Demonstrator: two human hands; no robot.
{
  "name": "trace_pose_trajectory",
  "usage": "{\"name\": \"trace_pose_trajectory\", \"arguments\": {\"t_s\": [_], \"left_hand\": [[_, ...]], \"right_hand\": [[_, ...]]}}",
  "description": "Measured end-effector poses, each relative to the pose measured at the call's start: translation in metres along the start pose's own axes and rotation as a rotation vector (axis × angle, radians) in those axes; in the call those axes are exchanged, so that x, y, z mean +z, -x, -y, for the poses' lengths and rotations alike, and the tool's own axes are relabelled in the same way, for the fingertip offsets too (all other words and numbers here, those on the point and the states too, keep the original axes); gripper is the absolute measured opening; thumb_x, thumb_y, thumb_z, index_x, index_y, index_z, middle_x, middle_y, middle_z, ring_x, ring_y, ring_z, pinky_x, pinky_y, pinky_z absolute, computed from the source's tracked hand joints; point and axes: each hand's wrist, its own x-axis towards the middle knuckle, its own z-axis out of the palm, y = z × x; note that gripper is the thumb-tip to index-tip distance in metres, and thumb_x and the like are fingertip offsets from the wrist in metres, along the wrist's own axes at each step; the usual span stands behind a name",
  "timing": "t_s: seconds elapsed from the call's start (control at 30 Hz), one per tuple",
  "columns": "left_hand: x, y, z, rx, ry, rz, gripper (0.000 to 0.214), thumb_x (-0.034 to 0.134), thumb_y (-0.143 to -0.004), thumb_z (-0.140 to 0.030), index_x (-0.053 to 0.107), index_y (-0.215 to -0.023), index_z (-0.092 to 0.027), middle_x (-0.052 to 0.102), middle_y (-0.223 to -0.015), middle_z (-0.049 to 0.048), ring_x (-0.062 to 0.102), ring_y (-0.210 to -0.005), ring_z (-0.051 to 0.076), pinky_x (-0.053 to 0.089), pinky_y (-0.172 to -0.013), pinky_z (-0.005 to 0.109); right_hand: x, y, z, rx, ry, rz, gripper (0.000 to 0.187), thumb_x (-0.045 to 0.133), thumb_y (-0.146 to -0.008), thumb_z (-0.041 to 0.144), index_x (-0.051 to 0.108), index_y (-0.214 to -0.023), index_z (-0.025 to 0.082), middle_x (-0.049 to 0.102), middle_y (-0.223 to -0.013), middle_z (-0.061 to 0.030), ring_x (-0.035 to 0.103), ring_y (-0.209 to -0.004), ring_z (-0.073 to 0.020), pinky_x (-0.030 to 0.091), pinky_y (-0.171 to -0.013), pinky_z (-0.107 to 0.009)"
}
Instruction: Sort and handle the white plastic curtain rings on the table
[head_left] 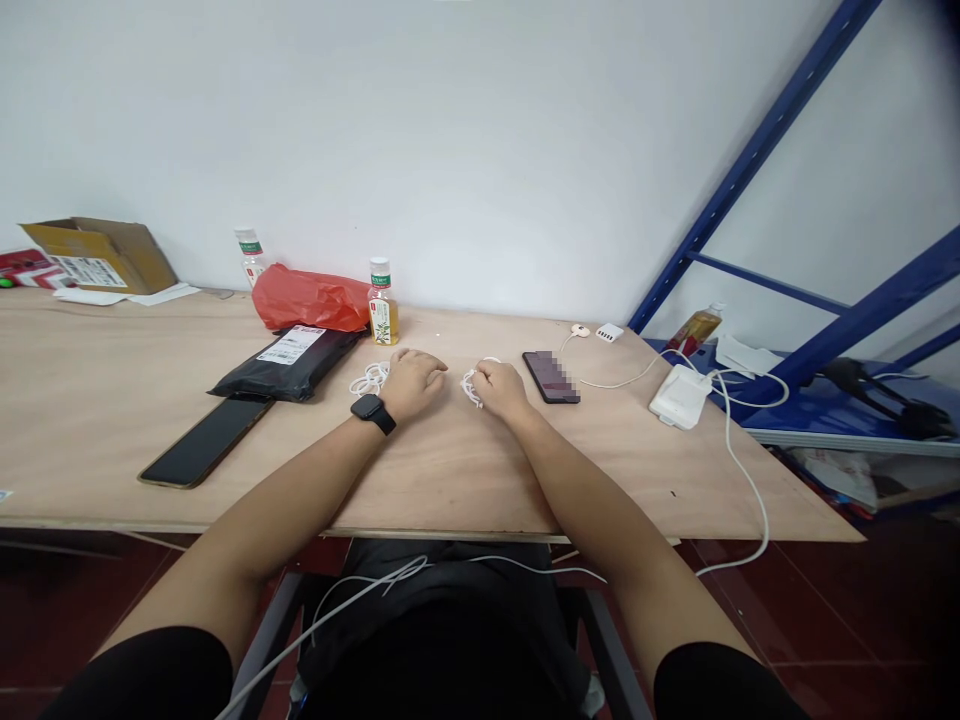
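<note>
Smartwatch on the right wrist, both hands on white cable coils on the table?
Wrong wrist: the head view shows the smartwatch on the left wrist. Left hand and right hand are on white cable coils on the table.

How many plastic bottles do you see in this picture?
3: an amber drink bottle beside the red plastic bag, a second bottle behind that bag, and a third on the blue metal shelf. Others may be hidden.

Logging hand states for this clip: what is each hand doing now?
Left hand: closed beside a white coiled cable, hold unclear.
Right hand: closed, holding a white cable loop.
</note>
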Motion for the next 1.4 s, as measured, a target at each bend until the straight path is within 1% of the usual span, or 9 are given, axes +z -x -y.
{"name": "trace_pose_trajectory", "arguments": {"t_s": [0.13, 0.33, 0.53, 0.63, 0.73, 0.87, 1.07, 1.23, 1.4], "left_hand": [[0.000, 0.003, 0.014, -0.054, -0.138, 0.066, 0.012, 0.060, -0.075, -0.023, 0.072, -0.074, -0.022, 0.071, -0.110, 0.0095, 0.057, -0.110, 0.034, 0.021, -0.106, 0.065], [0.005, 0.005, 0.021, -0.070, -0.166, 0.100, 0.010, 0.062, -0.071, -0.027, 0.072, -0.073, -0.023, 0.070, -0.109, 0.0104, 0.053, -0.112, 0.036, 0.017, -0.107, 0.070], [0.007, 0.007, 0.021, -0.069, -0.208, 0.131, 0.012, 0.068, -0.066, -0.033, 0.070, -0.070, -0.021, 0.069, -0.105, 0.0120, 0.053, -0.110, 0.038, 0.015, -0.107, 0.071], [0.005, 0.007, 0.021, -0.074, -0.240, 0.153, 0.012, 0.066, -0.070, -0.031, 0.070, -0.068, -0.020, 0.070, -0.107, 0.0129, 0.053, -0.111, 0.038, 0.016, -0.106, 0.071], [0.002, 0.004, 0.016, -0.045, -0.185, 0.122, 0.014, 0.059, -0.079, -0.029, 0.072, -0.077, -0.022, 0.070, -0.110, 0.0109, 0.055, -0.111, 0.034, 0.018, -0.107, 0.067], [-0.002, 0.001, 0.005, 0.001, -0.059, 0.065, 0.026, 0.048, -0.093, -0.035, 0.071, -0.093, -0.024, 0.072, -0.108, 0.0077, 0.058, -0.109, 0.028, 0.020, -0.109, 0.060], [-0.003, 0.001, -0.003, 0.074, -0.029, 0.072, 0.029, 0.047, -0.096, -0.038, 0.072, -0.090, -0.024, 0.073, -0.103, 0.0057, 0.059, -0.105, 0.025, 0.019, -0.109, 0.056], [-0.003, 0.002, -0.005, 0.119, -0.053, 0.060, 0.028, 0.048, -0.096, -0.037, 0.071, -0.089, -0.023, 0.073, -0.102, 0.0045, 0.058, -0.106, 0.024, 0.018, -0.110, 0.055], [-0.003, 0.001, -0.009, 0.180, -0.059, 0.068, 0.027, 0.049, -0.096, -0.037, 0.072, -0.089, -0.023, 0.074, -0.101, 0.0047, 0.058, -0.107, 0.025, 0.017, -0.111, 0.054]], "right_hand": [[-0.004, -0.001, -0.009, 0.052, 0.121, 0.041, 0.028, 0.050, -0.087, 0.032, 0.065, -0.066, 0.021, 0.067, -0.071, -0.0052, 0.054, -0.065, -0.0171, 0.023, -0.056, -0.029], [-0.003, -0.003, -0.012, 0.078, 0.179, 0.068, 0.027, 0.061, -0.085, 0.044, 0.070, -0.072, 0.023, 0.070, -0.075, -0.0060, 0.060, -0.070, -0.0193, 0.030, -0.058, -0.028], [-0.002, 0.000, 0.001, 0.023, 0.075, 0.086, 0.023, 0.059, -0.088, 0.040, 0.071, -0.077, 0.023, 0.072, -0.080, -0.0042, 0.059, -0.072, -0.0174, 0.031, -0.059, -0.027], [-0.001, 0.002, 0.005, -0.022, 0.010, 0.118, 0.020, 0.060, -0.087, 0.036, 0.071, -0.079, 0.022, 0.071, -0.080, -0.0034, 0.060, -0.073, -0.0166, 0.034, -0.061, -0.027], [0.002, 0.002, 0.003, -0.100, -0.071, 0.112, 0.015, 0.061, -0.086, 0.030, 0.072, -0.093, 0.022, 0.071, -0.084, -0.0023, 0.061, -0.080, -0.0166, 0.040, -0.069, -0.026], [0.004, 0.003, 0.001, -0.227, -0.171, 0.073, 0.031, 0.060, -0.085, 0.024, 0.066, -0.115, 0.020, 0.070, -0.100, -0.0042, 0.061, -0.090, -0.0166, 0.043, -0.080, -0.027], [0.003, 0.004, 0.005, -0.291, -0.252, 0.133, 0.016, 0.055, -0.088, 0.026, 0.067, -0.096, 0.019, 0.068, -0.087, -0.0021, 0.059, -0.080, -0.0153, 0.039, -0.072, -0.025], [0.004, 0.005, 0.004, -0.266, -0.360, 0.172, 0.022, 0.044, -0.093, 0.027, 0.063, -0.084, 0.019, 0.063, -0.075, 0.0001, 0.055, -0.071, -0.0140, 0.035, -0.066, -0.024], [0.004, 0.006, 0.004, -0.246, -0.337, 0.174, 0.025, 0.046, -0.092, 0.031, 0.056, -0.072, 0.019, 0.057, -0.065, 0.0015, 0.049, -0.064, -0.0134, 0.030, -0.062, -0.024]]}}
